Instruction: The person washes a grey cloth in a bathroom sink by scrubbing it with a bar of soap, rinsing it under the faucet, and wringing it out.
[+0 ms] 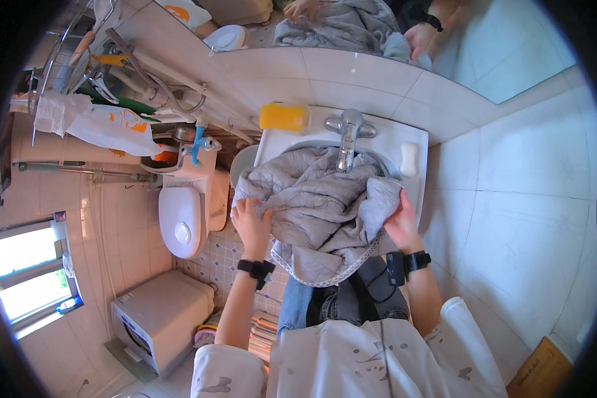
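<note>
A large grey quilted cover lies bunched over the white sink, hiding most of the basin. Its lower edge, with a pale patterned trim, hangs over the front against my jeans. My left hand grips the cover at its left side, fingers curled over the fold. At the right, my right hand pinches a raised corner of the same cover, thumb on the near side. The chrome faucet stands behind, its spout reaching over the cloth; whether water runs is unclear.
A yellow block-shaped item sits on the sink's back left corner, and a white soap bar or dish on its right rim. A mirror hangs above. To the left are a toilet, a window and a boxy appliance.
</note>
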